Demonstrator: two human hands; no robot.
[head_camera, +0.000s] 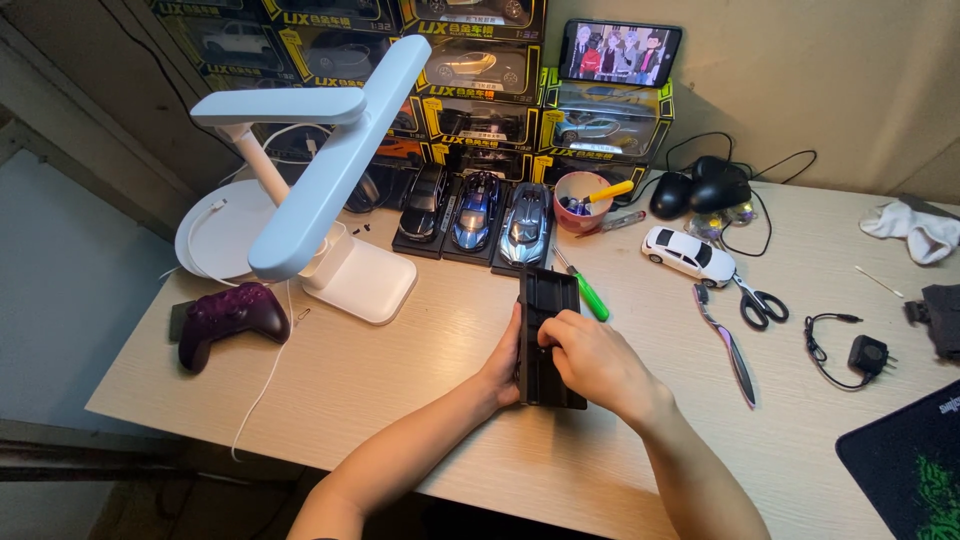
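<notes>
A long black plastic base (547, 300) lies on the wooden desk (420, 390) in front of me. My left hand (505, 362) grips its left edge, fingers wrapped under it. My right hand (590, 362) rests on top of its middle, fingers curled down onto the black surface. A green-handled screwdriver (588, 292) lies just right of the base, untouched. A white model car (689, 254) stands further right.
Three model cars on black bases (478, 212) stand behind, before stacked boxed cars. A white desk lamp (330, 170) rises at left, a purple gamepad (228, 315) beside it. Pink cup (582, 200), scissors (760, 303), a knife-like tool (732, 345), charger (866, 354), phone (620, 52) are around.
</notes>
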